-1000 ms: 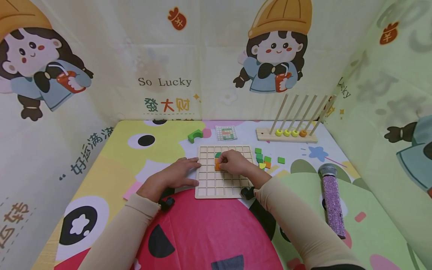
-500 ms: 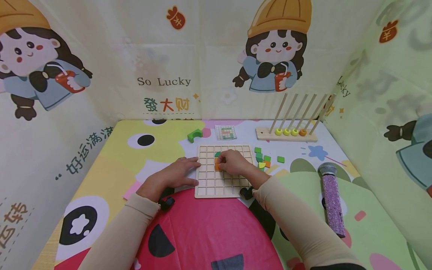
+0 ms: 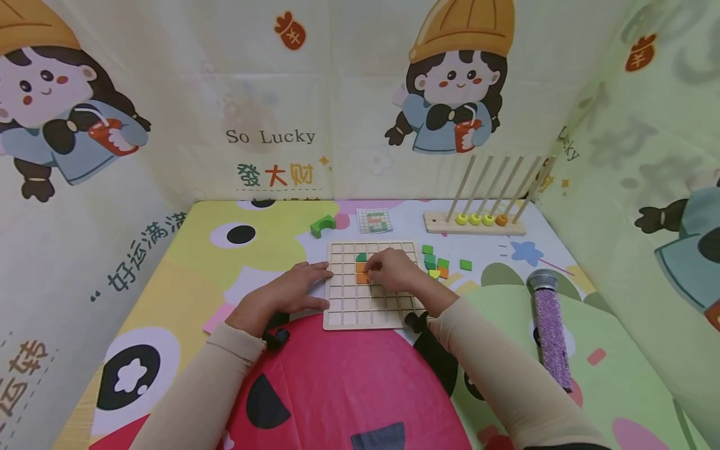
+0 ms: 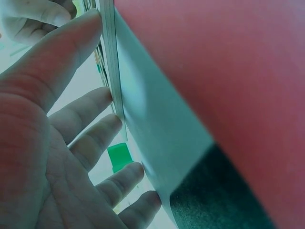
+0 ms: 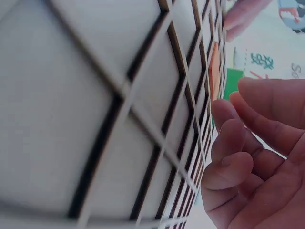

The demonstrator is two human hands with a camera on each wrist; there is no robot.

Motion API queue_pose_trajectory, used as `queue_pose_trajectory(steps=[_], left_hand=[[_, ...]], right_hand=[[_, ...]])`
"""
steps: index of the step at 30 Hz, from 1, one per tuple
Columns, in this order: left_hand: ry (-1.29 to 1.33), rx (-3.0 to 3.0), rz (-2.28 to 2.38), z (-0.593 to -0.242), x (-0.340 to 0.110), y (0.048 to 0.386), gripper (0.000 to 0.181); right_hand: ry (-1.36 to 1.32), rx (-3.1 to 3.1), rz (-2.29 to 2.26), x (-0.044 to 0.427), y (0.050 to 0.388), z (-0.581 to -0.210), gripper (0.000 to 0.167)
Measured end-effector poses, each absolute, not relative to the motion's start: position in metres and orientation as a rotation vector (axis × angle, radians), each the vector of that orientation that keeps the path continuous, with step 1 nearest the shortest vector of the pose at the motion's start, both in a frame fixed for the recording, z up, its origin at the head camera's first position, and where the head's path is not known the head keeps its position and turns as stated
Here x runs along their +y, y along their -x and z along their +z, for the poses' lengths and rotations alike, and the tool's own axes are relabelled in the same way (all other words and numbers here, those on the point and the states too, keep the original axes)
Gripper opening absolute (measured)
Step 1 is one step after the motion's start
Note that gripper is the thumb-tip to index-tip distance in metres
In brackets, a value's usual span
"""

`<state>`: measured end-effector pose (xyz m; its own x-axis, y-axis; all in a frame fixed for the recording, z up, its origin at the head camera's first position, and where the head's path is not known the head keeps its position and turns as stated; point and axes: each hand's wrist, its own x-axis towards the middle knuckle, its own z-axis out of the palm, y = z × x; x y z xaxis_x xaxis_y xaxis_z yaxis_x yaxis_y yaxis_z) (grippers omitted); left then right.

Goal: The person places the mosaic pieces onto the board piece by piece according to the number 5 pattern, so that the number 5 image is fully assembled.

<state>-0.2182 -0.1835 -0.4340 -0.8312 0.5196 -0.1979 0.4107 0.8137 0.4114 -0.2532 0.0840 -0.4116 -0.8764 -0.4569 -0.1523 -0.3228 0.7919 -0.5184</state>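
Note:
The left hand [image 3: 290, 290] rests at the left edge of the wooden grid board [image 3: 340, 319], its fingers spread. In the left wrist view, the thumb and some fingertips of the left hand [image 4: 57, 129] meet the board's side [image 4: 112, 62]. Over the grid, the right hand [image 3: 395, 272] has curled fingers beside two orange pieces [image 3: 360, 279] set in cells. Just above these lies a green piece [image 3: 361, 257]. In the right wrist view, no piece shows between the fingertips of the right hand [image 5: 257, 152]; an orange piece [image 5: 215, 71] is beyond them.
Several small green, yellow and orange pieces [image 3: 465, 265] lie right of the board. Behind it are a patterned card [image 3: 374, 221] and a green arch block [image 3: 323, 225]. A peg stand with beads [image 3: 475, 225] is at the back right, and a purple glittery microphone [image 3: 552, 337] lies at the right.
The right fingertips have shifted slightly up and away from the orange pieces, which now show more fully. The left hand stays at the board's edge. The head view has shifted slightly.

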Motion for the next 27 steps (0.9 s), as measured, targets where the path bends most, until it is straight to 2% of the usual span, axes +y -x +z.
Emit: queue_pose_trajectory(steps=[16,27], left_hand=[[-0.732,2.701,0.495,-0.43,-0.181,0.217,0.074],[-0.744,2.712,0.487,-0.435,-0.182,0.218,0.074]], right_hand=[[0.471,2.729,-0.899,0.166,0.253,-0.42,0.03],[0.351,2.872,-0.739,0.217,0.25,-0.424,0.029]])
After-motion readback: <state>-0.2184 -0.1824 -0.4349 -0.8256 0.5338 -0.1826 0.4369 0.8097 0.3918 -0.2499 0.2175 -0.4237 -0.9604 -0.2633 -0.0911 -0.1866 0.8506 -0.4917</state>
